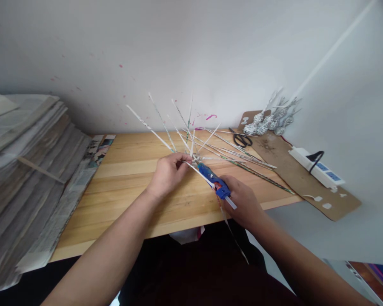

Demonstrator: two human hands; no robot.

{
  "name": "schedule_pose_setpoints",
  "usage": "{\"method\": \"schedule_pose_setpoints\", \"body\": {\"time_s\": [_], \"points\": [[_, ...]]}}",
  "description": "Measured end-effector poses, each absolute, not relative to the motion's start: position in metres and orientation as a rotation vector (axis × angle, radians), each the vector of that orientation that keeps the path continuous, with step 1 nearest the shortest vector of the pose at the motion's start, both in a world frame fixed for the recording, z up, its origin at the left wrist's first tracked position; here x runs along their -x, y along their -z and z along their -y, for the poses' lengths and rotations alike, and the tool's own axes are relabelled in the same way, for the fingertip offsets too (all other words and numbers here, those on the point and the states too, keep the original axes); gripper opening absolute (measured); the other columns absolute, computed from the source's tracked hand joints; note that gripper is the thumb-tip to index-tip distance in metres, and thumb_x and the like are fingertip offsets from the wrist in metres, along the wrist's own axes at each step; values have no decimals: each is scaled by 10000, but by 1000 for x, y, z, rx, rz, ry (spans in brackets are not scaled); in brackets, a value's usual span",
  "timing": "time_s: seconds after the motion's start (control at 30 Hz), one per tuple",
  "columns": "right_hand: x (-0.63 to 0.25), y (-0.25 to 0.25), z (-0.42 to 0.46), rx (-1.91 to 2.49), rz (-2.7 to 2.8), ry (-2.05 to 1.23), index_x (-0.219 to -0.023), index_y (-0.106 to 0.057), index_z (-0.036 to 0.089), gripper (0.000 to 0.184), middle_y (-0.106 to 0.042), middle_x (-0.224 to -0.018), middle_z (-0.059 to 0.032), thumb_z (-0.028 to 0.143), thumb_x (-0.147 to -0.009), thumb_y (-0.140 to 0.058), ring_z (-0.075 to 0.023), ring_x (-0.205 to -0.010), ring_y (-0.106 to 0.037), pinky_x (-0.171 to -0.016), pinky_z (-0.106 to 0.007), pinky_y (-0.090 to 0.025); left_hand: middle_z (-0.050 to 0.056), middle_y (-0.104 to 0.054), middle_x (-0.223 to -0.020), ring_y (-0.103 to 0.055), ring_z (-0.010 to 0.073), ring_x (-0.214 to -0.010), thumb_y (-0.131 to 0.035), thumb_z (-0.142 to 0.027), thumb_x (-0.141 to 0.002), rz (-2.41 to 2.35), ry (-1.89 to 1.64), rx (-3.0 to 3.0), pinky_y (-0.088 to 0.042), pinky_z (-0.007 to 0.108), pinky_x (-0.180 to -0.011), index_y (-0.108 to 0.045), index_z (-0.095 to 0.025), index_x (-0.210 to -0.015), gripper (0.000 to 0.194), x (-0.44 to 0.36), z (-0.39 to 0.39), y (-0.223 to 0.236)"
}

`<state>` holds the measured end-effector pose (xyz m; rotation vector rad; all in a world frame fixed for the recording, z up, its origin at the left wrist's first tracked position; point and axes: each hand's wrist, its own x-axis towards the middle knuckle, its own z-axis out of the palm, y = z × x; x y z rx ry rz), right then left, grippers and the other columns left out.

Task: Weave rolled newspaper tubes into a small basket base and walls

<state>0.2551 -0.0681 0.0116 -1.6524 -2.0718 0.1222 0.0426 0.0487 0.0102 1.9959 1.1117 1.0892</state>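
Note:
My right hand [241,197] is wrapped round a blue hot glue gun [210,176], with a clear glue stick [231,203] poking from its back end. The nozzle points at the middle of a woven piece made of rolled paper sticks [192,146], which fan upward and outward from its base. With thumb and fingers pinched, my left hand [170,172] grips this paper-stick piece at its near left side. One paper stick runs toward me beneath the glue gun. The exact spot at the nozzle tip is too small to make out.
Loose paper sticks [252,159] lie to the right on the wooden table [121,191]. Behind them are black scissors [241,139]. Foil-like bundles [264,122] and a white power strip [317,168] rest on brown board [274,157]. A tall newspaper stack [28,182] stands left.

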Motion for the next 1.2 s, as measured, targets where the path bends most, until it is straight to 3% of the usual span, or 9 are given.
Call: {"method": "schedule_pose_setpoints", "body": {"time_s": [1.2], "points": [[-250, -11, 66, 1615, 2133, -93, -1045, -563, 183, 192, -689, -958, -97, 201, -870, -487, -250, -861, -635, -734, -336, -460, 20, -749, -829, -633, 132, -685, -584, -214, -855, -1088, -1056, -1977, -476, 229, -636, -742, -187, -938, 181, -43, -48, -11]]}}
